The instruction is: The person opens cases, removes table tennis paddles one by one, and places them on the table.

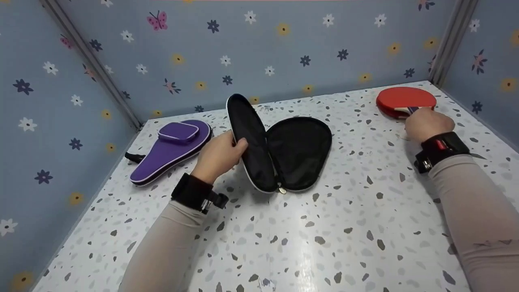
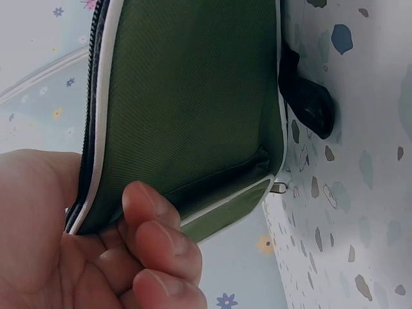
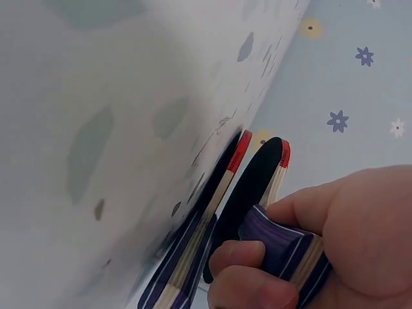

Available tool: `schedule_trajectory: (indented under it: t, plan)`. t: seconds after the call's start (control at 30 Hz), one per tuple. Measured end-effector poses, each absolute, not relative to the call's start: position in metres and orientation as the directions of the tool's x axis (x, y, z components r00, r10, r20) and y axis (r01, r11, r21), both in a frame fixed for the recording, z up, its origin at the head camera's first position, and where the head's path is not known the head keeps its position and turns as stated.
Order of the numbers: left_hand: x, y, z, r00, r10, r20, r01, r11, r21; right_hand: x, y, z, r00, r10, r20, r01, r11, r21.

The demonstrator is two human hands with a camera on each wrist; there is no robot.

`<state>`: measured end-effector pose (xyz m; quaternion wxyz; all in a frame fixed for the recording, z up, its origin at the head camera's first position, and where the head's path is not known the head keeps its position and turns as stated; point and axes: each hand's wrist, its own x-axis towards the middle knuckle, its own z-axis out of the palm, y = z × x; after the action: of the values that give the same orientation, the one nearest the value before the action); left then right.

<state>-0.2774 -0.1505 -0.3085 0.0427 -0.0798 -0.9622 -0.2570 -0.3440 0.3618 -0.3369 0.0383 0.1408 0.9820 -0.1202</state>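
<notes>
A table tennis paddle case (image 1: 300, 154) lies unzipped, black inside and green outside in the left wrist view. My left hand (image 1: 221, 154) pinches the edge of its raised flap, thumb on the black lining and fingers against the green cloth (image 2: 193, 96). At the far right, my right hand (image 1: 429, 125) grips the purple-striped handle of a red-faced table tennis paddle (image 1: 406, 98). The right wrist view shows a second paddle (image 3: 193, 251) lying flat beneath it, the held one tilted up slightly from it.
A purple paddle case (image 1: 162, 156) with a small raised pocket and a black strap lies left of my left hand. Flower-patterned panels (image 1: 263, 48) wall the speckled white table (image 1: 300, 239) at the back and both sides.
</notes>
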Motion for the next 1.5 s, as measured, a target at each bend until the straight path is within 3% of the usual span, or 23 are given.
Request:
schedule_trajectory:
  t: [0.27, 0.97, 1.5]
  plan:
    - [-0.277, -0.149, -0.308, -0.984, 0.127, 0.123, 0.171, 0.858, 0.484, -0.337, 0.359, -0.334, -0.968, 0.239, -0.082, 0.251, 0.946, -0.206]
    - [-0.275, -0.150, -0.307, -0.985, 0.121, 0.125, 0.167, 0.859, 0.484, -0.348, 0.359, -0.334, -0.944, 0.249, -0.215, 0.283, 0.947, -0.150]
    - [-0.274, -0.149, -0.307, -0.985, 0.122, 0.121, 0.166, 0.857, 0.487, -0.343, 0.357, -0.338, -0.965, 0.215, -0.149, 0.242, 0.951, -0.192]
